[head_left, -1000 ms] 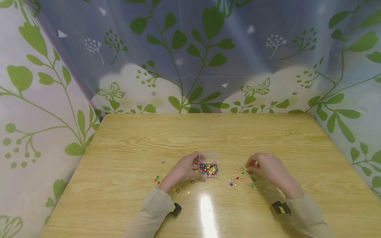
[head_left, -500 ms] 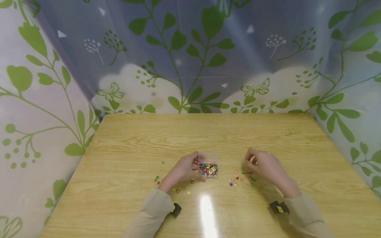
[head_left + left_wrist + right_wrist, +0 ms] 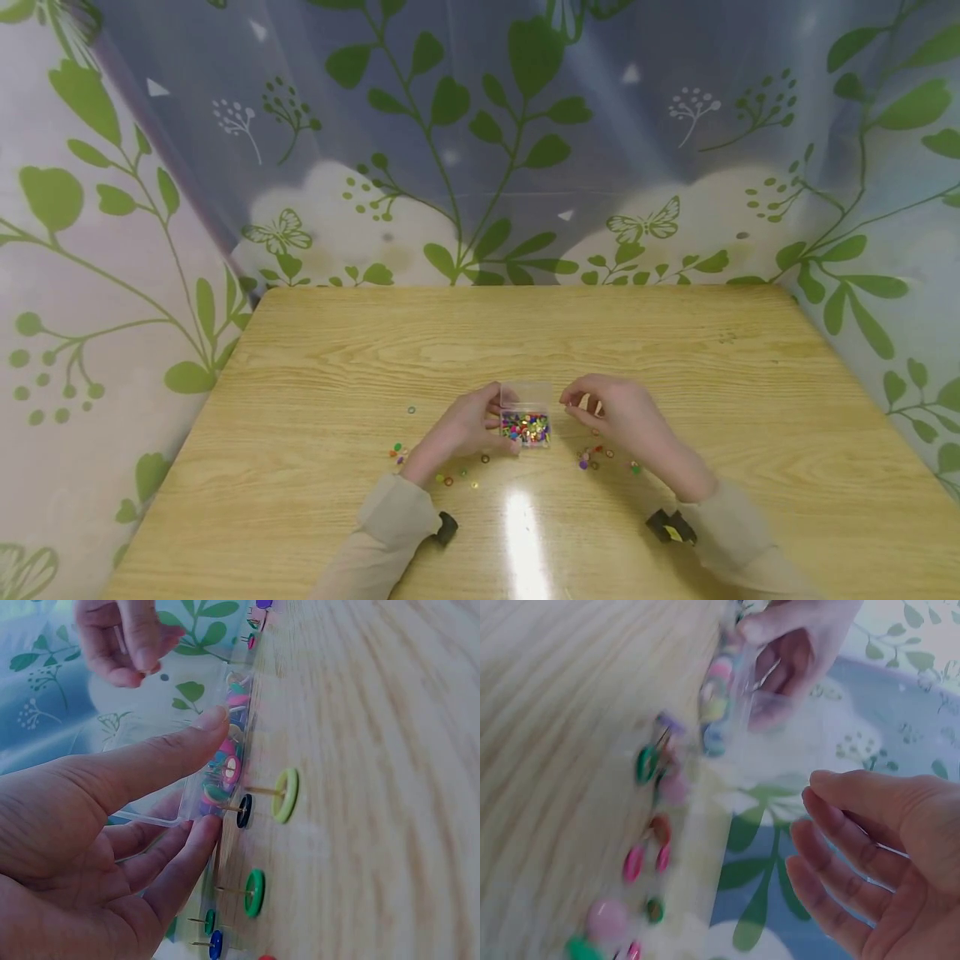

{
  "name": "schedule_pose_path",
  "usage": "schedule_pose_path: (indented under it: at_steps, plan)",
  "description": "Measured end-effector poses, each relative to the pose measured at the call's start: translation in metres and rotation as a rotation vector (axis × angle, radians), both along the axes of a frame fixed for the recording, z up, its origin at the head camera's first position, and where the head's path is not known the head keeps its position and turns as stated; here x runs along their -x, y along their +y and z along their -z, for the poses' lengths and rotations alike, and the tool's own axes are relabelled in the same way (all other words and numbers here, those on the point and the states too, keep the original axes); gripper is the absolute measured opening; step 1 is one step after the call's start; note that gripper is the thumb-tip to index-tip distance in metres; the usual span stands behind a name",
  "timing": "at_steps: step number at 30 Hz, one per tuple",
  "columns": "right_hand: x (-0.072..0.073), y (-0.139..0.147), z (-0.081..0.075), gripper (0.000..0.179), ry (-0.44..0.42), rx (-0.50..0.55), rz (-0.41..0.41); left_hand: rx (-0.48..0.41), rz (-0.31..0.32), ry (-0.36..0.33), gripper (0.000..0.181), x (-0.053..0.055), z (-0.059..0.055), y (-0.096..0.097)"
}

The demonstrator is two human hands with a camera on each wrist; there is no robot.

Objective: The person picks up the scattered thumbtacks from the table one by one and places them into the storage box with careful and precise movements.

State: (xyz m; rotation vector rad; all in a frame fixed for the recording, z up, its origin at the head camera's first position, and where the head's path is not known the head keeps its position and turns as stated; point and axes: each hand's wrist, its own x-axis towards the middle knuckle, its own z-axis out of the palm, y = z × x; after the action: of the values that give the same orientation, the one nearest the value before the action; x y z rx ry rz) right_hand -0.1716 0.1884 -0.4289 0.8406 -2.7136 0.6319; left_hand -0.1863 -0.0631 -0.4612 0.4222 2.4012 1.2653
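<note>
A small clear plastic box [image 3: 526,444] with its lid [image 3: 527,393] raised stands on the table, filled with colourful thumbtacks [image 3: 527,427]. My left hand [image 3: 467,425] grips its left side, thumb along the near edge and fingers behind. Just right of the box, my right hand [image 3: 618,412] is held over the table with thumb and index fingertips together. They pinch a tiny thumbtack, mostly hidden by the fingertips; in the right wrist view the hand [image 3: 877,855] has its other fingers loosely bent.
Loose thumbtacks [image 3: 583,464] lie under and in front of my right hand. More thumbtacks [image 3: 448,482] are scattered near my left wrist, and a small group [image 3: 397,452] sits farther left. The wooden table [image 3: 315,333] meets a patterned curtain [image 3: 480,167] at the back.
My right hand has lifted from the loose thumbtacks on the right and moved left, close to the box. My left hand and the box have stayed in place.
</note>
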Motion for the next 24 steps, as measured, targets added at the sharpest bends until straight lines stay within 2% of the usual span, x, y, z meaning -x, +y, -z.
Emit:
schedule_pose_path:
  at_steps: [6, 12, 19, 24]
  plan:
    - [-0.002, -0.017, -0.002, 0.013, 0.026, 0.035, -0.034, 0.004, -0.002, -0.001, 0.062, 0.001, 0.001, 0.000]
    - [-0.001, -0.022, 0.003, 0.019, 0.042, 0.045, -0.058, 0.010, 0.001, 0.002, 0.061, 0.001, 0.000, 0.000]
    - [-0.003, -0.013, 0.000, 0.022, 0.007, 0.051, -0.028, 0.019, -0.005, -0.006, 0.061, 0.002, 0.000, 0.000]
    - [-0.002, 0.003, -0.005, 0.015, 0.064, 0.057, 0.010, 0.025, -0.008, -0.010, 0.062, 0.001, 0.000, 0.000]
